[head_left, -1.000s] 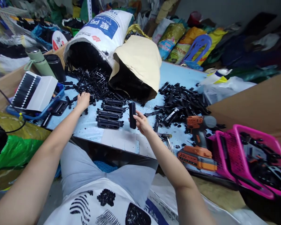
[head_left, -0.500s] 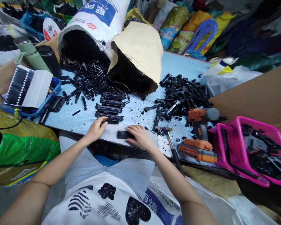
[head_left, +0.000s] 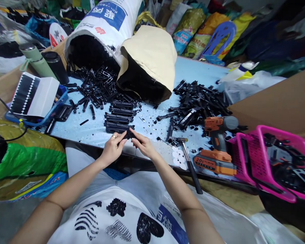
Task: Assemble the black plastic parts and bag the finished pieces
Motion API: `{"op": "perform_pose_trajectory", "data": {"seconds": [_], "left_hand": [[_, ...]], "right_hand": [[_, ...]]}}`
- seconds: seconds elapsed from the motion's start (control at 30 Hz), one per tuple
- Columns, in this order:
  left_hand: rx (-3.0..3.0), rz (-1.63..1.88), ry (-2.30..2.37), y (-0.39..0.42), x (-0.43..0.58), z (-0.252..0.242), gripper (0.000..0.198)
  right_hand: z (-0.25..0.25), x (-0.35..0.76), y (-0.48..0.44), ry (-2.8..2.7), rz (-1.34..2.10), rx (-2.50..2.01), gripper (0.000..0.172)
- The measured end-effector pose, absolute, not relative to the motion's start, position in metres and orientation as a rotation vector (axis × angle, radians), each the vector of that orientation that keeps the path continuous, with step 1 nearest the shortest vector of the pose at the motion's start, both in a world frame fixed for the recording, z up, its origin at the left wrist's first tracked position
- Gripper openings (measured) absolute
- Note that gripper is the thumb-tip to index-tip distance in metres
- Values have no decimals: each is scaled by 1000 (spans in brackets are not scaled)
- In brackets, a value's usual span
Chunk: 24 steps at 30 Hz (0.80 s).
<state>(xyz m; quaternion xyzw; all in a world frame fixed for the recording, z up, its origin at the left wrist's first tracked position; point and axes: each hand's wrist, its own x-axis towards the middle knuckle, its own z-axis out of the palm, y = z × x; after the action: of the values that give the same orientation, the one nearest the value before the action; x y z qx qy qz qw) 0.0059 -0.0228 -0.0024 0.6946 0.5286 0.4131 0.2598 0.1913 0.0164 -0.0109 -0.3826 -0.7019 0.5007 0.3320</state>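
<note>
My left hand (head_left: 113, 148) and my right hand (head_left: 143, 145) meet over the near edge of the light blue table (head_left: 91, 130). Both pinch one small black plastic part (head_left: 129, 135) between their fingertips. A ring shows on my left hand. Just beyond the hands lies a row of several long black plastic pieces (head_left: 119, 118), laid side by side. Behind these, a loose pile of black parts (head_left: 96, 87) spills from a white sack (head_left: 101, 34).
A tan sack (head_left: 152, 57) lies beside the white one. A second heap of black parts (head_left: 198, 101) sits right, with an orange cordless drill (head_left: 215, 142), a hammer (head_left: 188, 159) and pink baskets (head_left: 269, 162). Two flasks (head_left: 45, 62) and a white box (head_left: 32, 96) stand left.
My left hand came back from the far pile to the near edge. My right hand laid the black piece down, then both hands closed together on a small black part.
</note>
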Motion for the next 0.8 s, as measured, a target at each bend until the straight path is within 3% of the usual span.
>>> {"op": "perform_pose_trajectory", "data": {"seconds": [0.33, 0.57, 0.8], "left_hand": [[1860, 1601, 1509, -29, 36, -3, 38], [1878, 1591, 1406, -20, 27, 0, 36], [1853, 1415, 1358, -11, 19, -6, 38]], "right_hand": [[-16, 162, -10, -1680, 1079, -977, 51], [-20, 146, -20, -1607, 907, -1056, 55], [-29, 141, -17, -1467, 1169, -1189, 62]]}}
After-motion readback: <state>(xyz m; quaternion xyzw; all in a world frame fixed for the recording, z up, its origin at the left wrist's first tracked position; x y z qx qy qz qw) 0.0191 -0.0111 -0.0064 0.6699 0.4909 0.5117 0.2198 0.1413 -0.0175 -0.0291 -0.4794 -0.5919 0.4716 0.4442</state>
